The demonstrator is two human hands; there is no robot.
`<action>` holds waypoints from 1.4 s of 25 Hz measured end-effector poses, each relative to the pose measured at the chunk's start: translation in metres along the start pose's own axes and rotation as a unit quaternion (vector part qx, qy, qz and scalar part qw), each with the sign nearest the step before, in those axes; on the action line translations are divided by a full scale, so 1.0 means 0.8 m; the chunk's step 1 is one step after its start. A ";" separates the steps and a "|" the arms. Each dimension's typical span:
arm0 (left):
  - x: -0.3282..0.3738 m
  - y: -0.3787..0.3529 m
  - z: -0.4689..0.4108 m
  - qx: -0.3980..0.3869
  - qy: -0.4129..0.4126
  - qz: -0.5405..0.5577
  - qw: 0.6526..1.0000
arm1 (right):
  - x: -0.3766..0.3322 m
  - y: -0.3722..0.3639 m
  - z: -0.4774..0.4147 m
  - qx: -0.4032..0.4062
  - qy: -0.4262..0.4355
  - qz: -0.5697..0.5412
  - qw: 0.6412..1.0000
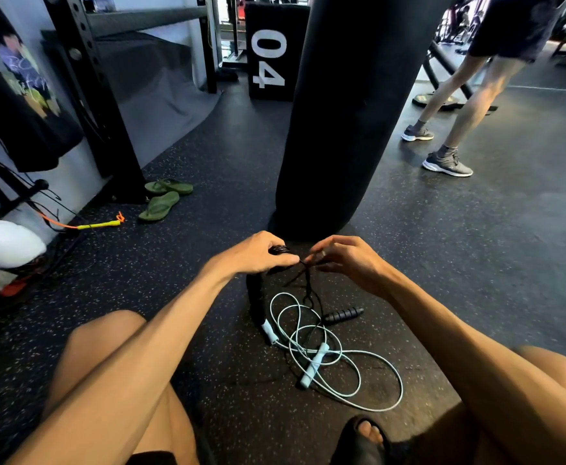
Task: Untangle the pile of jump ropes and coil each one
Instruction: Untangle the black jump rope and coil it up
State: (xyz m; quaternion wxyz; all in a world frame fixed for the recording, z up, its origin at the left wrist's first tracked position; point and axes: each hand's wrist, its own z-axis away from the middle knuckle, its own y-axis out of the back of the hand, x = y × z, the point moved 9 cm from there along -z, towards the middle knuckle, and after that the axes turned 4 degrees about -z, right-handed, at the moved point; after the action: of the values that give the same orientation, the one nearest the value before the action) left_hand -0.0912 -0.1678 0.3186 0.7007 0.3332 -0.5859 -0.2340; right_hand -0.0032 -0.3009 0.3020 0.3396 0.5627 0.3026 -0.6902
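Observation:
My left hand (261,251) grips a black jump-rope handle (279,250) together with loops of black rope (306,286). My right hand (345,255) pinches the same black rope just to the right, at a knot-like crossing. The black cord hangs down from both hands to the floor. Its second black ribbed handle (343,314) lies on the floor below my right hand. A light blue jump rope (348,370) lies in loose loops on the floor between my knees, with two pale blue handles (314,364) and the black cord crossing over it.
A black punching bag (345,105) hangs directly beyond my hands. Green flip-flops (164,198) and a yellow-orange rope handle (98,225) lie at the left near a black rack (97,105). Another person's legs (449,129) stand at the right. A black box marked 04 (270,58) is behind.

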 end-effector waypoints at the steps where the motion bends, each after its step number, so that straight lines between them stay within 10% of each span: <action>1: -0.008 0.002 0.001 0.011 0.018 0.068 0.997 | 0.006 0.001 0.001 0.005 -0.018 -0.031 0.999; 10: -0.041 0.010 0.007 0.093 0.122 0.510 0.846 | 0.022 -0.030 0.007 -0.013 -0.020 -0.047 0.999; 22: -0.115 0.069 0.035 0.269 0.185 0.561 0.761 | -0.025 0.107 0.010 0.238 0.126 0.167 0.948; 35: -0.150 0.086 0.056 0.318 0.185 0.560 0.742 | 0.036 0.233 0.054 0.457 -0.070 0.253 0.850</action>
State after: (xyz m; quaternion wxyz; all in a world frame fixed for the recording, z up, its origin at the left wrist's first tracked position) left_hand -0.1637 -0.0440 0.2939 0.6534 0.1852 -0.5666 0.4666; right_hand 0.1187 -0.4483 0.2753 0.2275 0.6619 -0.2238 -0.6783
